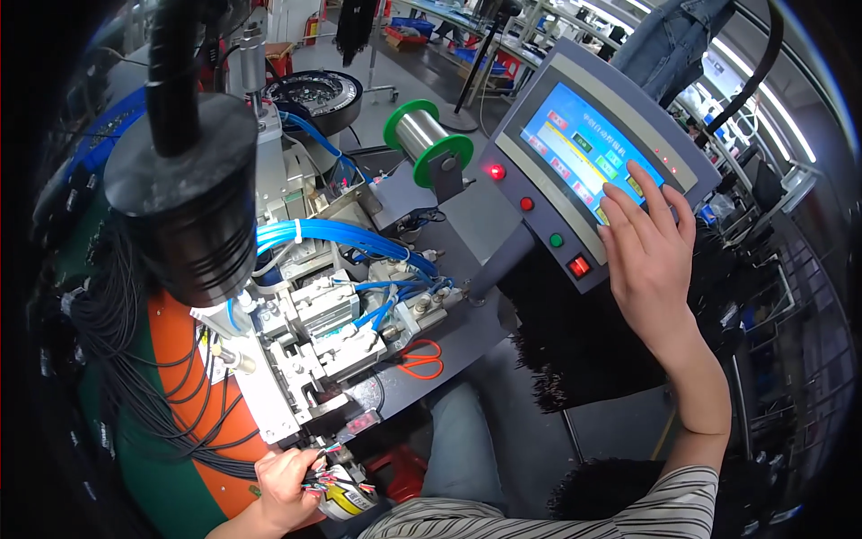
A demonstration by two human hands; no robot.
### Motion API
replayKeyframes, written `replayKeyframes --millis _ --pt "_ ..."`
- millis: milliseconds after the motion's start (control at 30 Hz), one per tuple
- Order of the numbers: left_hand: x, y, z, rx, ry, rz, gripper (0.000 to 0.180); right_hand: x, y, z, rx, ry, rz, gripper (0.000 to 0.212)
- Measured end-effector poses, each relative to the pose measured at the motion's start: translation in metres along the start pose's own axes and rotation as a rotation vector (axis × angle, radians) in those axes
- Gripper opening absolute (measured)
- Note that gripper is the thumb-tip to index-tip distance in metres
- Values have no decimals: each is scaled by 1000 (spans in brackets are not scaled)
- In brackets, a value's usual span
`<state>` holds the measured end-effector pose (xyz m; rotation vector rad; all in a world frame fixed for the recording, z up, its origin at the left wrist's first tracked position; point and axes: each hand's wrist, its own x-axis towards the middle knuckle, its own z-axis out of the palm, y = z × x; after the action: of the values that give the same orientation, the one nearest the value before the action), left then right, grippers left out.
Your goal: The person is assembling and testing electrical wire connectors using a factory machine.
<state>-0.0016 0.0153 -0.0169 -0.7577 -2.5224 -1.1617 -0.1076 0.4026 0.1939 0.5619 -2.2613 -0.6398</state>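
Note:
My left hand is closed at the bottom of the view, around the ends of black cables. Thin coloured wire ends stick out on the right side of that fist. A white roll with a yellow arrow mark sits right beside these wire ends. At the right, my right hand is raised with its fingers stretched out over a touch screen in a grey control panel. Its fingertips cover part of the screen's lower right; whether they press it I cannot tell.
A metal machine with blue air tubes fills the middle. Above it hangs a black lamp. Orange-handled scissors lie at the machine's near edge. A green-flanged wire spool and a round feeder bowl stand behind.

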Motion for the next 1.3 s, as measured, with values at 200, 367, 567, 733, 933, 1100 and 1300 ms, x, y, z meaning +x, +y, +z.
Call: replayKeyframes --millis 200,367,567,733,933,1100,1300 --pt "-2 1 2 4 -3 -5 14 5 14 16 -184 -55 -45 25" --pt "3 0 3 -21 13 -6 14 9 5 24 -109 -58 -26 25" --pt "-2 0 -4 39 -24 -16 27 9 -21 55 33 -156 -185 27" --pt "5 -2 1 2 -47 10 29 -4 -16 79 -132 -279 -279 39" --pt "1 2 -2 36 -38 -14 29 -5 -31 80 -146 -311 -286 40" --pt "2 2 -1 59 -50 31 27 -5 -31 79 -148 -311 -239 37" --pt "4 2 -12 14 -177 64 35 -29 -63 73 454 -13 -41 35"
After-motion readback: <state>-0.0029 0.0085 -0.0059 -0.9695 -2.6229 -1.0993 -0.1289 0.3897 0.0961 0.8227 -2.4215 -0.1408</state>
